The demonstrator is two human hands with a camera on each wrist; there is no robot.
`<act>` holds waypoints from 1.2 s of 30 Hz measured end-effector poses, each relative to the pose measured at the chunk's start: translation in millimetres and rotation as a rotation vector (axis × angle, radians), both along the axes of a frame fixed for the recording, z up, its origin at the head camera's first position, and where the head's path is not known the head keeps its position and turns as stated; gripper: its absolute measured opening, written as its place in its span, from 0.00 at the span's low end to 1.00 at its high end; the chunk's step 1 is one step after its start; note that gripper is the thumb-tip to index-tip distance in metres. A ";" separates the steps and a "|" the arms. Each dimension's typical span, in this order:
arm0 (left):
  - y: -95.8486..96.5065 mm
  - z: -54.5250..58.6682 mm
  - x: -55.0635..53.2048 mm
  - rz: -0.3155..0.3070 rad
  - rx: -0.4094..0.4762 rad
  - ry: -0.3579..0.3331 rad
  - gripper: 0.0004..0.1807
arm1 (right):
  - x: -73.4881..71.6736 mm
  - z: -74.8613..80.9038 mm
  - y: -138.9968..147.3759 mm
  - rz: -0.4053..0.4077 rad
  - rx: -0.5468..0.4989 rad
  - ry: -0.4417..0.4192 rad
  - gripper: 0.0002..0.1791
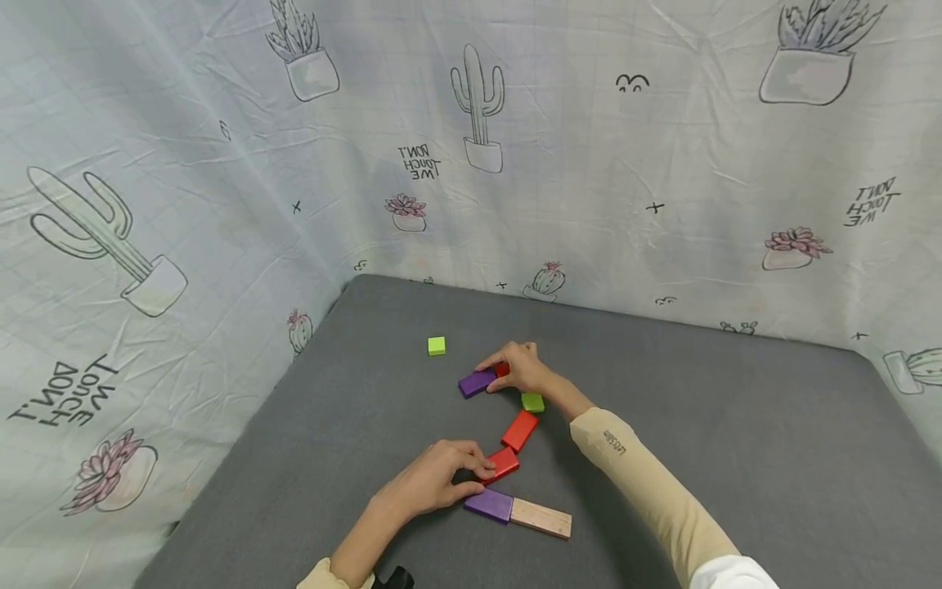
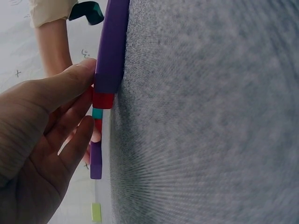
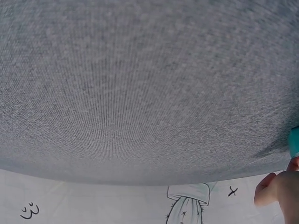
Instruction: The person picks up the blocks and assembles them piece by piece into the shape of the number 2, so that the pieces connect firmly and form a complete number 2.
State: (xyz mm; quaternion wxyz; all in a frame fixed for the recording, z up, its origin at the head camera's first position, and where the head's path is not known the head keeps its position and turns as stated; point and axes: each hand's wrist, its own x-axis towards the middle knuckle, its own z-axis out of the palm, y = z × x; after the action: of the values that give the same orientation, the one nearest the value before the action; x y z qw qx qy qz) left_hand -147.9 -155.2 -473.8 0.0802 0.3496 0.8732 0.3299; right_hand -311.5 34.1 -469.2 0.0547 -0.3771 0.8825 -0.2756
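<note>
My left hand (image 1: 434, 478) rests by a red block (image 1: 504, 464), fingertips on its left end and thumb at its near edge. Just nearer lies a purple block (image 1: 489, 505), end to end with a plain wooden block (image 1: 541, 519). Farther back, my right hand (image 1: 524, 368) pinches the right end of another purple block (image 1: 473, 384). A red block (image 1: 503, 370) beside that end is partly hidden by the hand. Between the hands lie a second red block (image 1: 520, 430) and a green block (image 1: 532, 402), which looks teal (image 3: 294, 142) in the right wrist view.
A lime-green block (image 1: 437, 346) stands apart, beyond the far purple block. All lie on a grey cloth-covered table (image 1: 706, 425). A pale curtain (image 1: 589, 164) printed with cacti borders the back and left. Something black (image 1: 397, 577) shows near the left wrist.
</note>
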 end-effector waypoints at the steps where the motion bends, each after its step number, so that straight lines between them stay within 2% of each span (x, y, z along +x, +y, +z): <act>1: 0.1 -0.1 0.0 0.000 0.000 -0.002 0.11 | -0.4 -0.3 0.6 0.005 0.001 -0.005 0.21; 7: 0.0 -0.7 -0.4 -0.001 0.005 -0.003 0.11 | -2.2 -0.2 3.8 0.026 -0.005 -0.048 0.24; 12: -0.3 -0.9 -1.0 -0.003 0.002 0.002 0.11 | -4.5 9.8 2.1 0.034 -0.024 -0.090 0.28; 17: -0.8 -0.3 -1.1 -0.008 0.018 0.003 0.11 | -10.6 24.3 -16.3 -0.008 -0.055 -0.122 0.38; 20: -1.2 -0.4 -0.6 -0.014 0.035 0.008 0.11 | -15.1 25.1 -34.5 -0.039 -0.052 -0.105 0.40; 25: -1.8 1.1 1.4 -0.035 0.048 0.059 0.11 | -15.1 20.4 -67.2 -0.068 -0.064 -0.082 0.35; 30: -0.6 1.5 3.4 -0.058 0.051 0.099 0.11 | -13.0 8.5 -87.6 -0.032 0.078 -0.060 0.32; 33: -1.4 1.2 4.3 -0.062 0.052 0.102 0.11 | -12.7 2.4 -96.1 -0.031 0.136 -0.017 0.29; 34: -2.1 1.3 4.4 -0.060 0.053 0.101 0.11 | -17.6 -6.4 -98.6 -0.029 0.126 0.022 0.27; 36: -3.8 2.3 4.4 -0.056 0.054 0.099 0.11 | -17.5 -7.0 -104.3 -0.046 0.125 0.067 0.24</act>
State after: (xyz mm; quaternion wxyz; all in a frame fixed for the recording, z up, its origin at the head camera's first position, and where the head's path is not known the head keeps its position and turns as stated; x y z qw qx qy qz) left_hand -143.6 -159.0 -471.5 0.0368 0.3919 0.8567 0.3334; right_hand -328.9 -70.2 -476.3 0.0420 -0.3614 0.9078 -0.2086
